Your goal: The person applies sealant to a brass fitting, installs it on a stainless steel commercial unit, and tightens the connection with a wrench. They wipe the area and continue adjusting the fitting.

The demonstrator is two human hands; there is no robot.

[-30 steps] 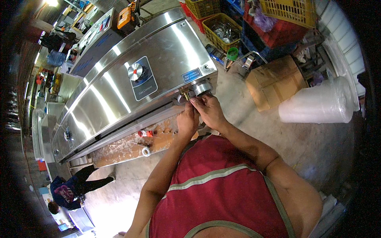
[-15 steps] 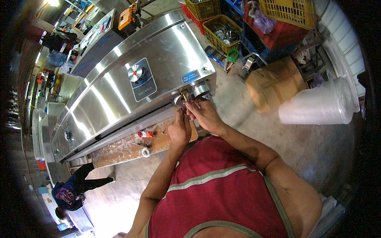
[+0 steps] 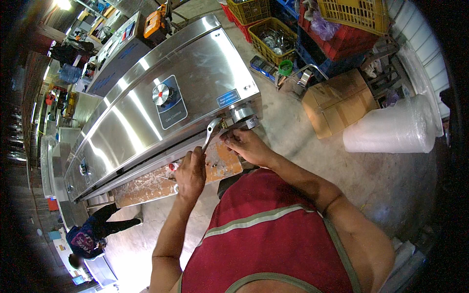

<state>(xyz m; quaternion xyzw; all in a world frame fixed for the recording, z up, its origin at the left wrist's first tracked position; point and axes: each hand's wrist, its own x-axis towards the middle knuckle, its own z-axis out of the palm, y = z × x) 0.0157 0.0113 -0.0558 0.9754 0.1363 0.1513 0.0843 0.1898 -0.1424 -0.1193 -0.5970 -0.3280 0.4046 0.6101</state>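
Observation:
My left hand (image 3: 192, 168) is closed around a shiny wrench (image 3: 209, 135), whose head points up at the brass fitting (image 3: 224, 124) below the stainless steel gas stove's front panel (image 3: 134, 105). Whether the wrench's jaw sits on the fitting or just beside it, I cannot tell. Just to the right, my right hand (image 3: 245, 145) has its thumb and fingers pinched together under the fitting; what they hold is hidden. Close above it are a round metal leg or cap (image 3: 240, 114) and a dark metal strip. A control knob (image 3: 162, 94) stands out on the panel.
Under the stove is a worn brown board (image 3: 141, 189) with small items, partly behind my left arm. A cardboard box (image 3: 339, 103) and a plastic-wrapped roll (image 3: 388, 128) stand to the right. Yellow crates (image 3: 254, 34) lie beyond. Another person (image 3: 88, 239) is at the far left.
My left hand has moved left and down from the fitting and now holds a wrench up to it. My right hand stays near the fitting. The stove appears slightly shifted left in view.

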